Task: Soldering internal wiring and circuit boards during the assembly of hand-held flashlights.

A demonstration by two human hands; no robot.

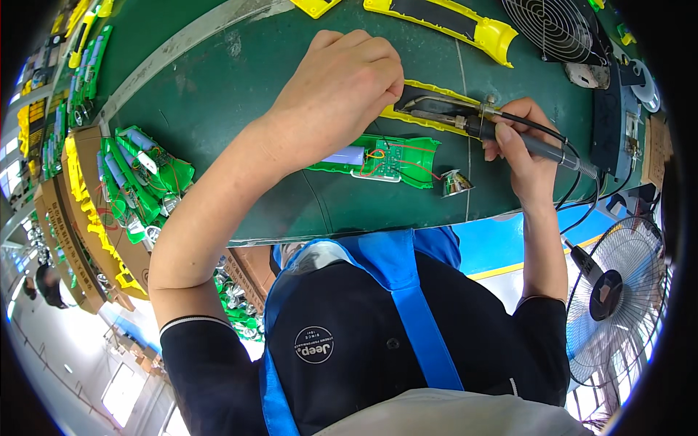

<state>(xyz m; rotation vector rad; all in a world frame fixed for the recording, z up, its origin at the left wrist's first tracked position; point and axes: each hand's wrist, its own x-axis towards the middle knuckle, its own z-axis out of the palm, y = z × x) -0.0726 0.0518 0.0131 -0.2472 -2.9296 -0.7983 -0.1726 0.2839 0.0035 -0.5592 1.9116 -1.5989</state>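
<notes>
Near edge of the green table (pixel 218 80): find a green casing (pixel 418 154) lying open, just in from the rim. Note inside it a purple battery (pixel 345 155) toward the left, partly hidden by the left wrist, then a circuit board (pixel 390 158), with red and black wires (pixel 416 171) running toward the right end. Note a silver lamp cup (pixel 456 184) outside the casing, just beside that end. Judge battery and board as placed; judge cup fitting and casing closure as left to do. Cannot confirm soundness of any joint.

Next outward, see the right hand (pixel 525 149), fingers clamped around the handle of a soldering iron (pixel 545 149), tip pointing left over a yellow casing (pixel 459 95) with a dark inner face. Cannot tell contact at the tip. See the left hand (pixel 356 76) by the left end of that casing, fingers curled together, fingertips hidden; cannot tell of anything pinched there. Judge soldering as the step in hand, unfinished.

Off left, record a heap of green casings (pixel 174 173), open, batteries showing: apparently part-done. Farthest out, record another yellow casing (pixel 494 40) and a caged fan (pixel 549 27).
</notes>
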